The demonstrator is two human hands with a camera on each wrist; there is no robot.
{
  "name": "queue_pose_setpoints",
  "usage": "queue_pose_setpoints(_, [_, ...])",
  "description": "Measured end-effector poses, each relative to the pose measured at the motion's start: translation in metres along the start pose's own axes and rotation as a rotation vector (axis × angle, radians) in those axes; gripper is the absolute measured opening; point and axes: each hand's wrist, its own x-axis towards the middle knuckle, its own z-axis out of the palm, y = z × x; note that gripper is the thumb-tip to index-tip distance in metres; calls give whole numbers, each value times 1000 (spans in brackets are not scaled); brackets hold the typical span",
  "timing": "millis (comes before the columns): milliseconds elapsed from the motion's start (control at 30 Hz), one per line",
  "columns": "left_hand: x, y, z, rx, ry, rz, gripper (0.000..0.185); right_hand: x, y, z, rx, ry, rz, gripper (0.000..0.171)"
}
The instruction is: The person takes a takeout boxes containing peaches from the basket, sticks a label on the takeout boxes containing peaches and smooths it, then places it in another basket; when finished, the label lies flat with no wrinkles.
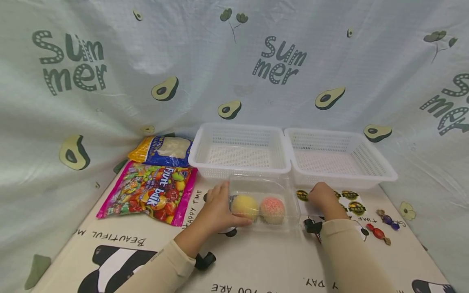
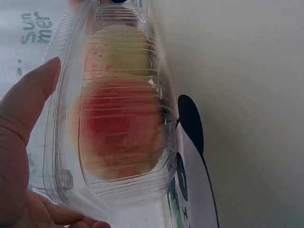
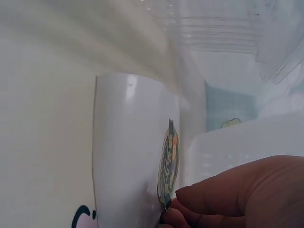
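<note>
The left hand grips the clear ribbed plastic clamshell box lying closed on the desk, a yellow and a pink round cake inside. The right hand pinches a round gold sticker on its white backing sheet; the box seems not yet sealed.

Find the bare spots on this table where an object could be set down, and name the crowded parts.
Free: both white baskets, and the mat's near edge. Crowded: the middle strip with clamshell box, sticker sheet and wrapped candies.
</note>
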Motion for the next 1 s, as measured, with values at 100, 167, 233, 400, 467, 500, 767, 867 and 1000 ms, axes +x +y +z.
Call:
queue_pose_setpoints(100, [0, 1, 0, 6, 0, 2, 139, 0, -2, 1, 5, -3, 26, 36])
queue_pose_setpoints(167, [0, 1, 0, 10, 1, 4, 139, -1, -2, 0, -5, -5, 41, 34])
queue_pose_setpoints(233, [0, 1, 0, 12, 1, 1, 139, -2, -3, -1, -18, -10, 46, 33])
queue_pose_setpoints(400, [-2, 2, -1, 10, -4, -5, 139, -5, -4, -4, -35, -42, 58, 27])
queue_pose_setpoints(467, [-2, 2, -2, 12, -3, -3, 139, -5, -3, -4, -32, -53, 59, 26])
queue_pose_setpoints(500, [-2, 2, -2, 11, -3, -1, 139, -6, -3, -5, -31, -55, 57, 25])
queue_pose_setpoints(767, [-3, 3, -3, 2, -2, -4, 138, -7, -1, -7, 1, -48, 32, 27])
queue_pose_setpoints(867, [-3, 3, -4, 2, -3, -5, 138, -5, 3, -7, 20, -46, 16, 28])
queue_pose_setpoints(1000, [-3, 3, -3, 5, -4, -4, 137, -3, 8, -5, 59, -43, 9, 30])
